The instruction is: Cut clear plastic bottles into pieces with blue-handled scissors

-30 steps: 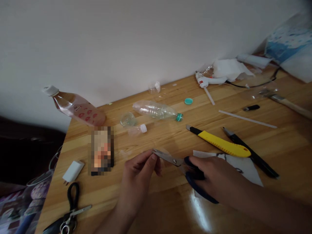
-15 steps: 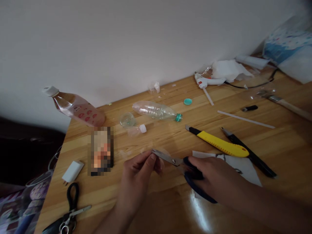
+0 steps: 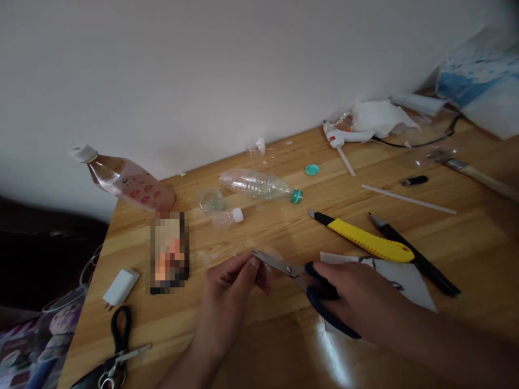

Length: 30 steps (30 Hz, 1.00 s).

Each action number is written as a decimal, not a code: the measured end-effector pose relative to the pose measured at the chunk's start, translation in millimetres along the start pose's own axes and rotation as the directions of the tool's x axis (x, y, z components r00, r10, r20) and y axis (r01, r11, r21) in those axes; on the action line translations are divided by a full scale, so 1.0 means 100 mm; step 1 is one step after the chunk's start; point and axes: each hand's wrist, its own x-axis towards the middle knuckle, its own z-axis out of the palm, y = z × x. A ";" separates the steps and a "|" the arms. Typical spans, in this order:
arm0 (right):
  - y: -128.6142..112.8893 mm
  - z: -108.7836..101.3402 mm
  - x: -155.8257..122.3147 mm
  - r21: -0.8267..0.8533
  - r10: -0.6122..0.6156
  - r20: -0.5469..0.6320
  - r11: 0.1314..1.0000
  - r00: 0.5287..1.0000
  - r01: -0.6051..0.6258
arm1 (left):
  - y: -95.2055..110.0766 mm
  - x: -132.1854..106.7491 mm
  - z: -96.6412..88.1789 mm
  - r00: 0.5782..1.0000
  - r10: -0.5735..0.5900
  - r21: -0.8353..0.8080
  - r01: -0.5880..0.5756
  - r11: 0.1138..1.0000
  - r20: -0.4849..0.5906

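My left hand (image 3: 231, 300) pinches a thin piece of clear plastic (image 3: 272, 254) between thumb and forefinger near the front middle of the table. It is see-through, so its full outline is hard to make out. My right hand (image 3: 352, 294) grips scissors (image 3: 278, 263) by their dark blue handles. The blades point left across the plastic, their tips close to my left fingertips. Under my right hand lies a white paper sheet (image 3: 417, 289) with black marks. Just behind are a yellow utility knife (image 3: 371, 237) and a black pen-like tool (image 3: 432, 270).
Farther back lie a clear bottle (image 3: 259, 185) with a green cap, a small white-capped bottle piece (image 3: 233, 216), a teal cap (image 3: 312, 169) and a glue gun (image 3: 344, 136). At left are a pink-printed bottle (image 3: 133, 181), a blurred-out phone (image 3: 170, 254), a charger (image 3: 121, 286) and keys (image 3: 121, 354).
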 end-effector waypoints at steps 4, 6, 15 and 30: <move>0.00 -0.01 -0.01 -0.017 -0.003 -0.001 1.000 1.000 0.003 | -0.01 0.00 -0.01 1.000 -0.004 0.007 0.004 1.000 0.009; 0.01 0.00 -0.01 -0.042 -0.011 -0.017 0.999 1.000 0.010 | -0.01 0.00 -0.02 1.000 -0.003 0.020 0.003 1.000 0.010; 0.01 0.00 0.00 -0.032 -0.024 -0.039 0.999 0.999 0.022 | 0.02 0.01 -0.05 0.999 -0.034 0.006 0.034 0.999 0.039; 0.03 -0.01 0.03 -0.164 -0.067 -0.031 0.985 0.997 0.061 | 0.11 0.14 -0.25 0.997 -0.068 0.123 0.072 0.990 -0.039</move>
